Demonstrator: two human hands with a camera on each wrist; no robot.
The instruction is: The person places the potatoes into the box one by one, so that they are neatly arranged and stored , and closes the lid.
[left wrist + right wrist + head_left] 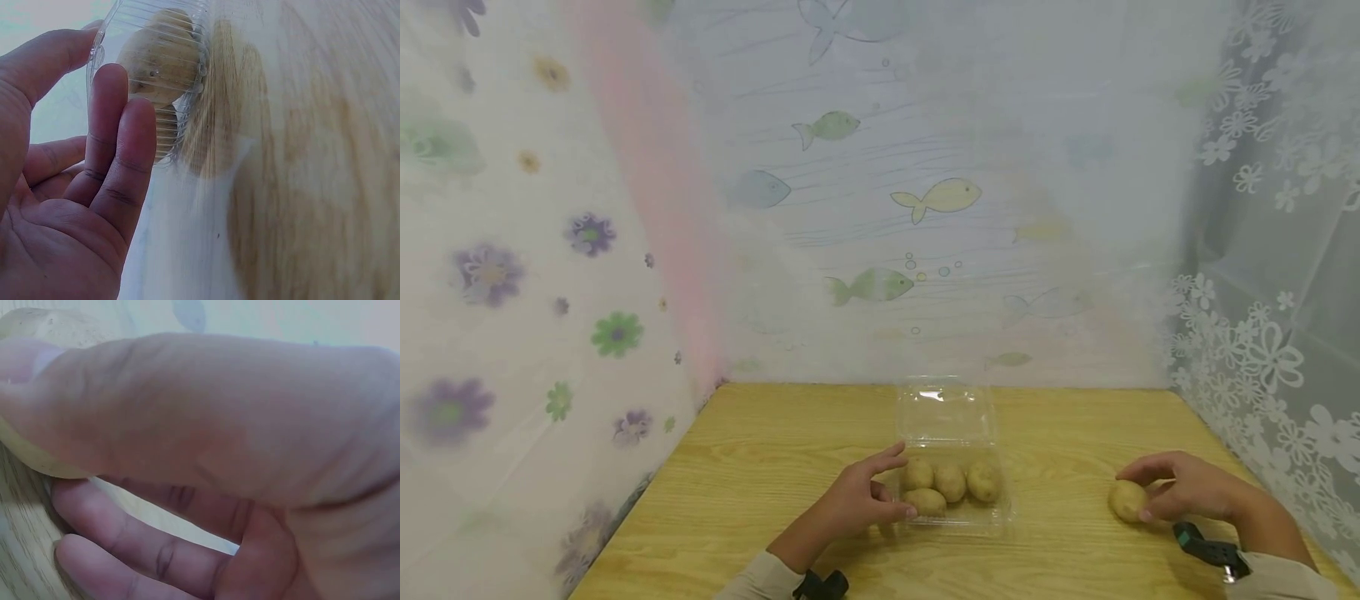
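Observation:
In the head view, a clear plastic clamshell container (970,527) stands on the table with its lid (945,412) raised at the back. Several potatoes (950,482) lie inside. My left hand (853,498) holds the container's left side, thumb at the front corner and index finger toward the back. The left wrist view shows its fingertips (136,122) against the ribbed wall. Off to the right, my right hand (1198,490) pinches a single potato (1126,501) between thumb and fingers, low over the table. Whether that potato touches the tabletop, I cannot tell.
The wood-grain table (775,425) is bounded by a fish-patterned curtain (865,208) behind and flowered sheets on both sides. A black wrist mount (1210,550) sits on my right wrist, another (822,586) on my left.

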